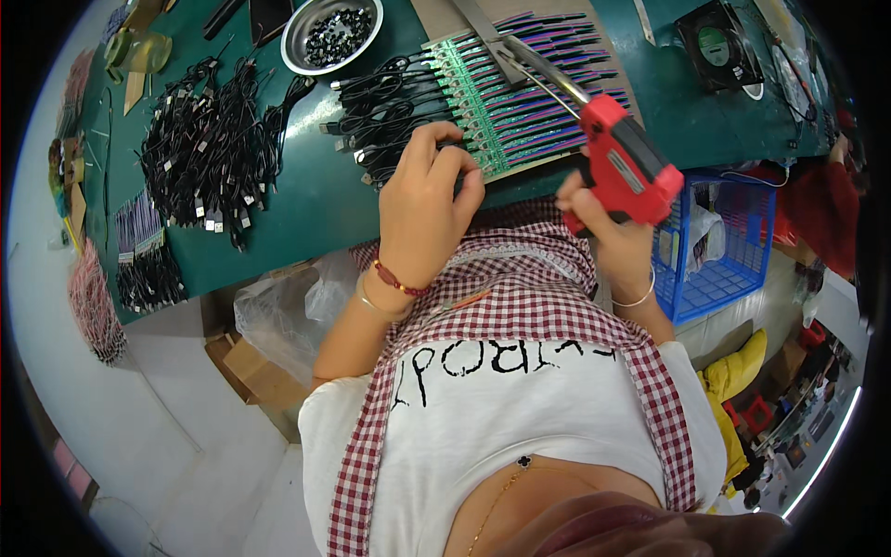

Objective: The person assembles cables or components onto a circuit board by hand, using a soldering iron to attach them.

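Observation:
My right hand (pixel 599 209) is wrapped round the grip of a red and black soldering gun (pixel 631 167). Its metal barrel and a thin tube beside it point up and left, over a row of green circuit boards (pixel 483 139). Black USB cables (pixel 390 111) run from the boards' left side, and thin coloured wires (pixel 557 84) from their right. Fingers curled and pinched together, my left hand (pixel 422 200) is at the near left end of the row. Whatever lies between those fingertips is hidden. A metal bar (pixel 484 32) lies slantwise across the wires.
A steel bowl (pixel 331 37) of small dark parts stands behind the cables. Bundled black cables (pixel 209 139) cover the table's left, with wired bundles (pixel 144 251) at its edge. A black fan (pixel 716 45) sits at the far right. A blue crate (pixel 719 251) stands below the right edge.

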Available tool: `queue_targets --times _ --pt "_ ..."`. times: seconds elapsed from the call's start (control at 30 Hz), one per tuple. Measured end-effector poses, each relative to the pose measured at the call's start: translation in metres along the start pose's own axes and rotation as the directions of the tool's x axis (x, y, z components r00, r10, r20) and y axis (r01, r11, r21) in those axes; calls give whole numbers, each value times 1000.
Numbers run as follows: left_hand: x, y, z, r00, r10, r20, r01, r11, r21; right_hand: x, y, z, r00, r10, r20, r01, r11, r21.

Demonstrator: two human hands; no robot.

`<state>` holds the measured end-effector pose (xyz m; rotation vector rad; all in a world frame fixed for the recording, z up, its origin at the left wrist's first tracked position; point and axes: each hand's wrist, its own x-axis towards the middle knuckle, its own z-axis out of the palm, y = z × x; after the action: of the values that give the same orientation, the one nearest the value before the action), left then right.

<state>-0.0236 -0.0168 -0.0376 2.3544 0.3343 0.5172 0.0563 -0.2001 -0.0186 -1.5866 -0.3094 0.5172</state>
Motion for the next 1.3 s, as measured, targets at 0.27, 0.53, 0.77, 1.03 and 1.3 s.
queue_targets --times 0.27,0.53,0.77,1.03,1.3 --pt "11 -3 11 999 42 -3 -42 989 139 -50 39 -54 998 29 57 -32 999 43" --pt "19 -6 7 997 38 65 -49 983 178 -64 53 -67 993 7 116 32 943 -333" --pt "20 -5 8 997 28 74 -40 985 170 -61 51 -62 995 3 97 34 923 -384" --pt "21 -5 7 995 59 85 -73 983 170 -71 50 -64 998 60 -7 -60 983 -176" --pt "21 -3 5 993 31 118 -52 982 180 -70 50 -69 998 28 59 -9 957 -291"
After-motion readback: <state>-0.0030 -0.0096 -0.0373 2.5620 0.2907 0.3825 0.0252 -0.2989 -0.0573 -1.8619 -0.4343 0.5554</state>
